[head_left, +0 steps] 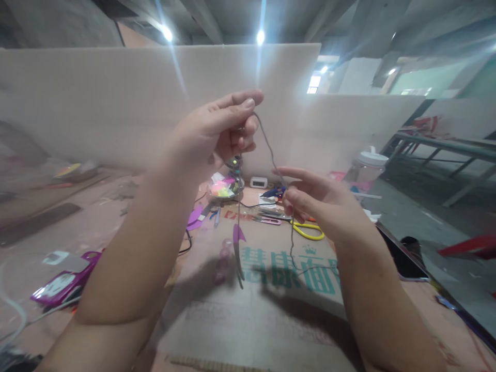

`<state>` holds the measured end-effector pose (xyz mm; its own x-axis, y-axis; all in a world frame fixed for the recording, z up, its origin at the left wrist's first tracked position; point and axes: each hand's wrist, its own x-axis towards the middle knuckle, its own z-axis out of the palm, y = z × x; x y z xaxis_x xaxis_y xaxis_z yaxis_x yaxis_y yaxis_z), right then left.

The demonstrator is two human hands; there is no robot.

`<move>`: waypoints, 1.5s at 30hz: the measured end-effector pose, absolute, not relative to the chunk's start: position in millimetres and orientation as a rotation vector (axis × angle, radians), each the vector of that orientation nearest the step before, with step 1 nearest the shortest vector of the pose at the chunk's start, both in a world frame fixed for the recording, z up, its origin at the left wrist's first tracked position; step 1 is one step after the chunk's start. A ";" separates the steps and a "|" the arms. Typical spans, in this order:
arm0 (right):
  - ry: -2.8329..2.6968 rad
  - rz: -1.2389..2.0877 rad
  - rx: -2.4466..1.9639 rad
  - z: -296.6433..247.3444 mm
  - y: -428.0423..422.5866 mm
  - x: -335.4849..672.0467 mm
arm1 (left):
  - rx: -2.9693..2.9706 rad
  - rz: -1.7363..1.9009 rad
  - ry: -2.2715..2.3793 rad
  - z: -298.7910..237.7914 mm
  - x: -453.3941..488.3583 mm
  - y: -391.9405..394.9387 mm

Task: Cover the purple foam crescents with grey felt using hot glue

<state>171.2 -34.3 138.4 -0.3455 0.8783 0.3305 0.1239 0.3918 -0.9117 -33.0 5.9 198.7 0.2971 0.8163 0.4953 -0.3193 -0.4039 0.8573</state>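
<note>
A thin grey cord (268, 140) is pinched high up between the thumb and fingers of my left hand (232, 121). One part of it drops straight down from there to loose ends above the cardboard (271, 320). Another part slants down to my right hand (310, 199), whose thumb and index finger close on it. Below that hand the cord hangs in a kinked line and bends right behind my forearm. Near the hanging ends are a small purple piece (239, 233) and a column of translucent pink beads (223, 258); whether they touch the cord I cannot tell.
Beyond my hands are yellow-handled scissors (309, 231), pink thread snips (267, 220), a blue glue gun (274, 192), a dish of bright pieces (225, 190) and a small white digital display (259, 182). A purple phone case (64, 284) lies left, a lidded cup (368, 168) right.
</note>
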 end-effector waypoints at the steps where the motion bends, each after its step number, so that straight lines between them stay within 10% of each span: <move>1: -1.745 1.049 -0.884 138.4 -34.4 171.4 | 1.502 1.343 0.471 198.6 -33.5 5.9; 45: -1.813 0.971 -0.930 126.7 -17.4 182.4 | 1.451 1.346 0.462 199.6 -30.0 -2.5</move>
